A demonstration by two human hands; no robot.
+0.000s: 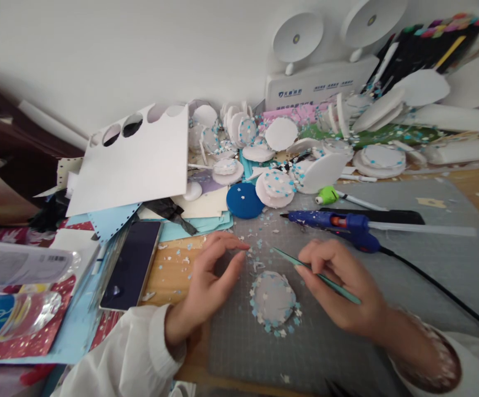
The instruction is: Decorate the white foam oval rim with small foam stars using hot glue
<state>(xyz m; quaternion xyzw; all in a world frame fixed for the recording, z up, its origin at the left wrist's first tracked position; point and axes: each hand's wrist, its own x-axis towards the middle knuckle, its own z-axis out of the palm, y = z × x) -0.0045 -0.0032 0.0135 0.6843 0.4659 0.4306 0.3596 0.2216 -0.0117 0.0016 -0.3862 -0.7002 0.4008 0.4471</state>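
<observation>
My right hand [342, 289] is closed round a thin green stick-like tool [289, 258], whose tip points up-left over the grey cutting mat [429, 264]. My left hand [212, 275] rests on the mat with its fingers curled and pinched together near small paper bits [253, 245]; what they hold, if anything, is too small to name. Between the two hands lies a white foam disc [273, 300] edged with tiny blue and white stars.
A blue glue gun [346, 225] lies on the mat behind my right hand, its black cord [437, 286] running right. A dark blue disc [244, 200], several decorated white discs [274, 187], a phone [132, 263], and a white punched sheet [134, 160] crowd the left and back.
</observation>
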